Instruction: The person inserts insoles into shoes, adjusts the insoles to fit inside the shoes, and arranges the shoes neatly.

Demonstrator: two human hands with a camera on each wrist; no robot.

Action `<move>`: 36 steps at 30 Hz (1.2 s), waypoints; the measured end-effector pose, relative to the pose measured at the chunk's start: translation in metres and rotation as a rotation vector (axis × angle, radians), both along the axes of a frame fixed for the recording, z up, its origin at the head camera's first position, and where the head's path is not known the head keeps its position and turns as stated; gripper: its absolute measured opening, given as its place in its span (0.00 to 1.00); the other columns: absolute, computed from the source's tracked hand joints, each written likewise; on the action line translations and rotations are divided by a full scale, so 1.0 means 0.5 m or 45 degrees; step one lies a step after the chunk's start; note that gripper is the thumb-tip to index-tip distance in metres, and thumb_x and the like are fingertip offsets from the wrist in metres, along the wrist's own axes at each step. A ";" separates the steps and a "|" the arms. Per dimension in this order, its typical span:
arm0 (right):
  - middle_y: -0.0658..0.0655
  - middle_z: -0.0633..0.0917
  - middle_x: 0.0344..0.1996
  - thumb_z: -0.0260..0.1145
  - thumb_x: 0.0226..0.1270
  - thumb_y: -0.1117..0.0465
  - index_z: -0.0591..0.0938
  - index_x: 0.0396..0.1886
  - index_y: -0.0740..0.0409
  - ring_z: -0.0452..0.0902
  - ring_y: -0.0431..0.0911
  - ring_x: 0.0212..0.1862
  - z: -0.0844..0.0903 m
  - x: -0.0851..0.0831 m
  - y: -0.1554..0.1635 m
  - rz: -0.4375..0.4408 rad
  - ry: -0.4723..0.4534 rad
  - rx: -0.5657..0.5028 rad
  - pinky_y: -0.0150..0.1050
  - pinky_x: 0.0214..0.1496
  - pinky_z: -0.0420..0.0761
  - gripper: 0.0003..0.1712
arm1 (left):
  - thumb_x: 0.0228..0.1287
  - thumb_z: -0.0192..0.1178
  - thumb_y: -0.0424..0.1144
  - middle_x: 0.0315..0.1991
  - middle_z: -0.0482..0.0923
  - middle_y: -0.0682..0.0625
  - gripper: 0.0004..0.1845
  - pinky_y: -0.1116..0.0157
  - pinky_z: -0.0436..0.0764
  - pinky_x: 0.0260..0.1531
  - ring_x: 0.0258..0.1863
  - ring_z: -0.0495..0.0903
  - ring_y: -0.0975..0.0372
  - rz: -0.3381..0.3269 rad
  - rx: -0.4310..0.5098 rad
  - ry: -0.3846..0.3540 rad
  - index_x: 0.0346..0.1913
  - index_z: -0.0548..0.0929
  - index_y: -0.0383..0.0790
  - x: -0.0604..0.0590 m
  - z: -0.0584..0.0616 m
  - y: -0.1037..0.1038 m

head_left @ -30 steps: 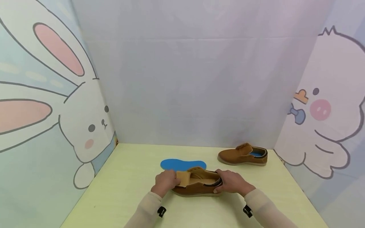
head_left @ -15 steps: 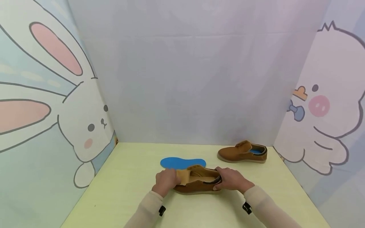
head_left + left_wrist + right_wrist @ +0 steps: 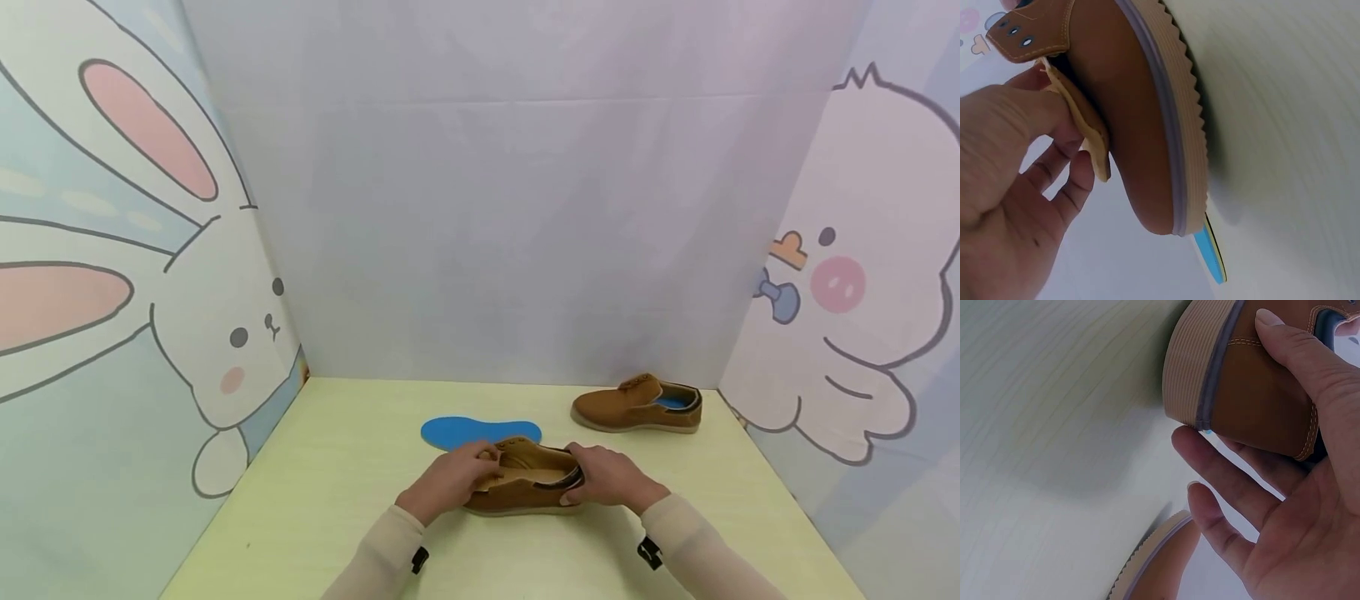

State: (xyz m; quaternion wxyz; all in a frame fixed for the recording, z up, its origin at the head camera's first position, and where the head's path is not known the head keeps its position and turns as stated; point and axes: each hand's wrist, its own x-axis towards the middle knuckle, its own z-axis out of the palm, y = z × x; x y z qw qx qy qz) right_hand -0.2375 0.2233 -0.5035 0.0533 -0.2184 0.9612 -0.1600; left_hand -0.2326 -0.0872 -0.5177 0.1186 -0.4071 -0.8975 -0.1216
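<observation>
A brown suede shoe with a ribbed tan sole lies on the yellow-green table, toe to the left. My left hand lies over the toe and pinches the shoe's tan tongue between thumb and fingers. My right hand grips the heel, thumb on the side and fingers round the back. A blue insole lies flat just behind the shoe, and its edge shows past the toe.
A second brown shoe stands at the table's back right, with blue showing inside it; its sole shows low in the right wrist view. Cartoon-printed walls close in the table on the left, back and right.
My left hand has moved right over the toe, bringing the folded-out tongue back toward the shoe's opening. The right hand, insole and far shoe have stayed put.
</observation>
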 end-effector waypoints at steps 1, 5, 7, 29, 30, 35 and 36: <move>0.50 0.84 0.42 0.84 0.45 0.40 0.78 0.57 0.54 0.79 0.45 0.40 -0.001 0.000 0.000 -0.001 -0.001 -0.003 0.51 0.40 0.79 0.42 | 0.67 0.67 0.31 0.56 0.78 0.54 0.17 0.69 0.81 0.49 0.54 0.79 0.62 -0.012 -0.004 -0.012 0.55 0.88 0.50 -0.001 0.000 -0.002; 0.51 0.85 0.42 0.84 0.46 0.39 0.78 0.57 0.54 0.79 0.45 0.39 -0.002 -0.001 0.001 -0.002 -0.003 0.006 0.51 0.39 0.79 0.43 | 0.71 0.65 0.34 0.57 0.79 0.54 0.14 0.68 0.79 0.54 0.56 0.78 0.61 -0.036 0.017 -0.073 0.56 0.88 0.49 -0.005 -0.003 -0.010; 0.51 0.85 0.42 0.83 0.46 0.39 0.78 0.57 0.54 0.79 0.45 0.40 -0.002 -0.003 0.001 -0.003 -0.003 0.008 0.51 0.39 0.80 0.43 | 0.73 0.63 0.35 0.57 0.79 0.53 0.13 0.67 0.79 0.53 0.56 0.78 0.61 -0.030 0.044 -0.108 0.56 0.88 0.47 -0.006 -0.004 -0.010; 0.62 0.78 0.63 0.82 0.50 0.41 0.62 0.79 0.58 0.79 0.56 0.58 0.015 0.009 0.001 0.063 -0.060 0.018 0.57 0.53 0.80 0.61 | 0.58 0.64 0.69 0.56 0.76 0.57 0.31 0.64 0.81 0.48 0.53 0.77 0.63 0.173 0.093 -0.292 0.52 0.90 0.50 0.002 -0.006 0.008; 0.63 0.75 0.67 0.80 0.54 0.43 0.59 0.80 0.56 0.78 0.56 0.60 0.021 0.011 0.003 0.086 -0.069 0.016 0.56 0.54 0.80 0.61 | 0.57 0.64 0.70 0.56 0.76 0.57 0.32 0.63 0.80 0.49 0.54 0.76 0.63 0.169 0.093 -0.291 0.53 0.90 0.50 0.003 -0.005 0.009; 0.60 0.65 0.75 0.66 0.65 0.62 0.55 0.83 0.50 0.73 0.55 0.64 0.047 0.018 -0.005 0.243 0.009 -0.065 0.51 0.51 0.77 0.49 | 0.57 0.64 0.70 0.56 0.77 0.55 0.32 0.61 0.79 0.54 0.56 0.74 0.61 0.130 0.094 -0.250 0.52 0.90 0.49 0.009 0.000 0.009; 0.59 0.65 0.75 0.64 0.66 0.65 0.56 0.82 0.50 0.73 0.55 0.65 0.051 0.018 -0.011 0.279 0.056 -0.074 0.50 0.50 0.76 0.47 | 0.57 0.64 0.70 0.56 0.78 0.54 0.32 0.61 0.78 0.55 0.56 0.74 0.60 0.122 0.089 -0.232 0.52 0.90 0.48 0.009 0.000 0.008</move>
